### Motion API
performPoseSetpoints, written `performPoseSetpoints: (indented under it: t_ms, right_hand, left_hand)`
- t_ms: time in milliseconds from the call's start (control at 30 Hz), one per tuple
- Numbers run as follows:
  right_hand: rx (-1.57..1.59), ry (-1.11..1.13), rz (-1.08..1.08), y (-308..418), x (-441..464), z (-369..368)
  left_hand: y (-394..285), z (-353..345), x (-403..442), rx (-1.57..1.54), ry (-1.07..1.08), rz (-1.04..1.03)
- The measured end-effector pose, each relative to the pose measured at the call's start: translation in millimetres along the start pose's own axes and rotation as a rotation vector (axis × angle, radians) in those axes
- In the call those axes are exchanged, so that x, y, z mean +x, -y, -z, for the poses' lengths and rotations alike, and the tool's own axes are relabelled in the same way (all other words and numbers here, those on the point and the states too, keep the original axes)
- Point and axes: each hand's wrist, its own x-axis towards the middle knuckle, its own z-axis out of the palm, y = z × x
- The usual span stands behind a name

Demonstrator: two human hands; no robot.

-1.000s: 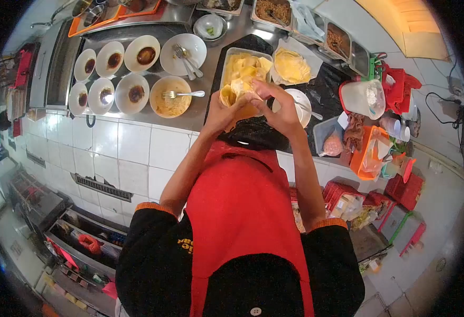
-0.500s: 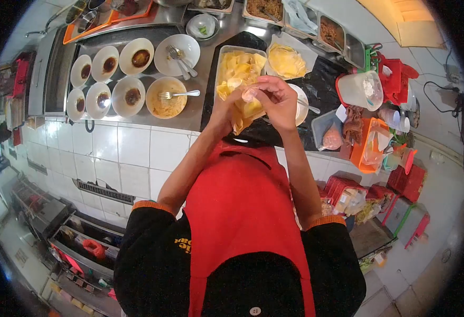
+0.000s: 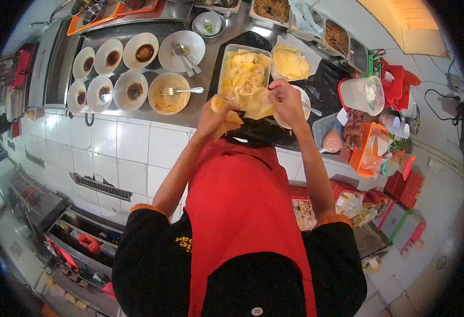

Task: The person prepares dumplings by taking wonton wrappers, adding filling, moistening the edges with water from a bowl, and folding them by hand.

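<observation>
My right hand is closed in a pinch on the edge of a pale yellow wonton wrapper, at the near end of a tray. That tray holds a heap of folded yellow wontons. To the left, my left hand is curled around more wrappers, which hang below its fingers. A small pale round thing at its fingertips is too blurred to name. Beside the tray, flat wrappers lie stacked on a sheet. A white bowl with a utensil sits partly behind my right hand.
Several white bowls with dark sauce stand at the left. Near them are a bowl of yellowish mix with a fork and a bowl of cutlery. A tub of white powder and an orange basket are at the right.
My hands were together over the tray's near end, fingers pinching a wrapper. They have moved apart, left hand to the left and down, and a wrapper is now spread by my right hand.
</observation>
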Motion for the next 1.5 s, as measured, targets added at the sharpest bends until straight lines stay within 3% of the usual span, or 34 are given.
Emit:
performPoseSetpoints:
  t_ms: [67, 133, 200, 367, 433, 633, 767, 833, 933, 1033, 1133, 1233, 1300, 1367, 1500]
  right_hand:
    - [-0.089, 0.019, 0.005, -18, 7, -1]
    - [-0.179, 0.038, 0.012, -23, 11, -7]
    - [0.169, 0.111, 0.029, -23, 12, -21]
    - [0.091, 0.165, 0.036, -52, 36, -60]
    - [-0.057, -0.049, 0.199, -60, 39, -69]
    - [-0.264, -0.27, 0.413, -50, 30, -62]
    - [-0.203, -0.324, 0.403, -25, -10, -79]
    - [-0.263, -0.104, 0.387, -10, -31, -90]
    - [-0.164, -0.166, 0.323, -15, -36, -98]
    - [0.052, -0.2, 0.256, 12, -44, -87]
    - [0.125, -0.116, 0.242, 32, -53, -78]
    - [0.023, -0.18, 0.236, 28, -59, -77]
    - [-0.012, -0.201, 0.234, 26, -61, -72]
    - [-0.048, -0.22, 0.226, 26, -64, -65]
    - [0.083, -0.292, 0.161, 31, -62, -54]
  left_hand:
    - [1, 13, -4, -0.025, -0.044, 0.03]
    - [-9, 22, -10, -0.257, -0.092, 0.116]
    - [-6, 32, -11, -0.436, -0.115, 0.169]
    - [-2, 33, -3, -0.488, -0.192, 0.118]
    - [-7, 31, -5, -0.495, -0.198, 0.103]
    - [-1, 36, -14, -0.476, -0.202, 0.13]
    - [13, 46, -18, -0.493, -0.179, 0.095]
    - [7, 42, -18, -0.501, -0.151, 0.084]
    - [-8, 32, -17, -0.613, -0.075, 0.116]
    - [-6, 24, -16, -0.472, -0.006, 0.109]
    - [5, 7, -8, -0.298, 0.219, 0.017]
    - [13, -15, 0, -0.281, 0.208, -0.025]
    - [16, -24, 7, -0.314, 0.226, -0.004]
    - [7, -34, 6, -0.505, 0.211, 0.159]
    - [5, -38, 17, -0.542, 0.279, 0.257]
